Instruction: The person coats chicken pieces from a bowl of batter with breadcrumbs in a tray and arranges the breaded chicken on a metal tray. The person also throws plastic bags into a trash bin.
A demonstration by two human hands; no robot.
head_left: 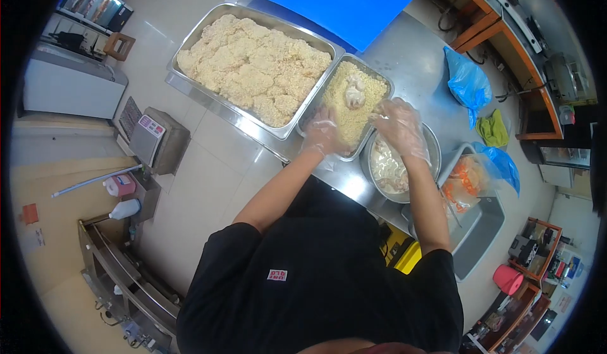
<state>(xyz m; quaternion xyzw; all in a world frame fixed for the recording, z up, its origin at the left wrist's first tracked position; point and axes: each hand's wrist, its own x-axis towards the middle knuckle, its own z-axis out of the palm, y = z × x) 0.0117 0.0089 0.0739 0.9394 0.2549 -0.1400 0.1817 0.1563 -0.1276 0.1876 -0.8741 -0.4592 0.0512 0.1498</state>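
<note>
A small metal tray (381, 77) of pale breadcrumbs (344, 110) lies in front of me, with a whitish, wet-looking piece of raw meat (355, 92) resting on the crumbs. My left hand (322, 132), in a clear plastic glove, lies at the tray's left side, fingers stretched over the crumbs and slightly blurred. Also gloved, my right hand (401, 126) hovers over the tray's right edge and the round metal bowl (434, 145). Its fingers are loosely bent, crumbs cling to the tips, and I see nothing held. Pale pieces in milky liquid (387, 164) fill the bowl.
Left of the small tray stands a large metal tray (231, 118) heaped with crumb-coated pieces (253, 63). A blue board (329, 3) lies behind. To the right are a blue plastic bag (468, 85), a green cloth (493, 128) and a grey tub (484, 234) with bagged orange-and-white contents (466, 177).
</note>
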